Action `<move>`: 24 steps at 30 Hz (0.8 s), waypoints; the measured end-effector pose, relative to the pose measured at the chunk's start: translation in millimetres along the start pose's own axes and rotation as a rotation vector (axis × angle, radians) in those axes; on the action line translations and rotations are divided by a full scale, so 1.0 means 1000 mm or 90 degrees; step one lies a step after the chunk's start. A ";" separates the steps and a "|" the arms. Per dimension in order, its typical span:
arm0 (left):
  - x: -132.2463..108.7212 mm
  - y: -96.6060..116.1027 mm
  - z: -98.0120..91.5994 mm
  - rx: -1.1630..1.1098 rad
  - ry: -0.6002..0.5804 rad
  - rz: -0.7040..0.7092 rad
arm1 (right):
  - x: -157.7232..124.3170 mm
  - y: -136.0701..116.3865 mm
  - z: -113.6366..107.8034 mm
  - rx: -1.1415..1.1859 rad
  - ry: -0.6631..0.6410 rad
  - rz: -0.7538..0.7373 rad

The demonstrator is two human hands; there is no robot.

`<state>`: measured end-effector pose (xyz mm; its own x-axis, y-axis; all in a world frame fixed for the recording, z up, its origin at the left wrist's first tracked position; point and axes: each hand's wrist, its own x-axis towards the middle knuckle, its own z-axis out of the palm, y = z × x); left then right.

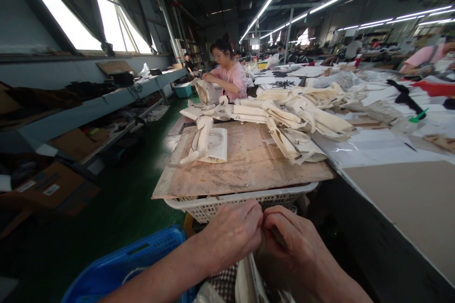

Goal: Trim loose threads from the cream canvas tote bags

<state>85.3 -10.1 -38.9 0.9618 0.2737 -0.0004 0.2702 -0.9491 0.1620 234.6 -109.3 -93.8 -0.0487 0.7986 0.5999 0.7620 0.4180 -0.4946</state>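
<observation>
My left hand (236, 225) and my right hand (295, 234) meet in front of me, fingers closed in a pinch at the upper edge of a cream bag (249, 281). The bag hangs down between my forearms and runs out of the frame at the bottom. My fingers hide the exact spot they pinch. Just beyond my hands stands a white plastic basket (213, 204), with a worn brown board (245, 170) over its top. On the board lies another cream bag (216, 146) with a curved handle.
More cream bags (295, 109) are heaped along the board's far side. A blue plastic basket (124, 255) sits at lower left. Farther back, a person in pink (236, 78) handles a cream bag. A table with sheets (401, 184) runs along the right, shelves (88, 99) along the left.
</observation>
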 end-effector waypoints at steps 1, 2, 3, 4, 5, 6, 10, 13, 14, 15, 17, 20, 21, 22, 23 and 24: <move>0.000 0.000 0.003 0.000 0.013 -0.005 | 0.000 0.000 0.000 0.003 -0.003 0.004; -0.001 0.001 0.006 -0.003 0.029 -0.011 | 0.000 0.000 0.000 0.006 -0.005 0.011; -0.002 0.001 0.008 -0.009 0.045 -0.017 | 0.000 0.000 0.001 0.008 -0.007 0.021; -0.003 0.002 0.011 -0.022 0.059 -0.022 | 0.000 0.000 0.001 0.013 -0.007 0.034; -0.004 0.003 0.013 -0.043 0.073 -0.031 | 0.000 0.000 0.001 0.020 -0.003 0.048; -0.005 0.004 0.014 -0.073 0.089 -0.043 | -0.001 0.000 0.002 0.025 0.006 0.057; -0.007 0.001 0.011 -0.281 0.130 -0.172 | -0.002 0.000 0.003 0.089 0.006 0.169; -0.007 -0.005 0.006 -0.503 0.112 -0.269 | -0.001 -0.004 0.000 0.200 -0.010 0.320; -0.007 -0.007 0.004 -0.590 0.108 -0.287 | 0.001 -0.005 -0.001 0.233 -0.012 0.345; -0.007 -0.009 0.003 -0.675 0.103 -0.302 | 0.002 -0.007 -0.003 0.257 -0.018 0.359; -0.006 -0.014 0.002 -0.799 0.099 -0.335 | 0.004 -0.010 -0.008 0.287 -0.053 0.360; -0.007 -0.019 0.004 -0.810 0.108 -0.349 | 0.006 -0.013 -0.014 0.298 -0.153 0.353; -0.008 -0.020 0.006 -0.781 0.112 -0.339 | 0.006 -0.013 -0.015 0.284 -0.181 0.348; -0.009 -0.020 0.007 -0.744 0.117 -0.321 | 0.006 -0.014 -0.016 0.257 -0.199 0.344; -0.010 -0.019 0.007 -0.698 0.118 -0.300 | 0.005 -0.014 -0.015 0.218 -0.209 0.341; -0.012 -0.017 0.008 -0.639 0.120 -0.277 | 0.005 -0.014 -0.014 0.174 -0.215 0.336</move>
<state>69.8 1.9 -49.2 0.7484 0.6531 -0.1156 0.3428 -0.2317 0.9104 232.8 -117.4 -74.6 0.0520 0.9983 0.0270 0.5502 -0.0060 -0.8350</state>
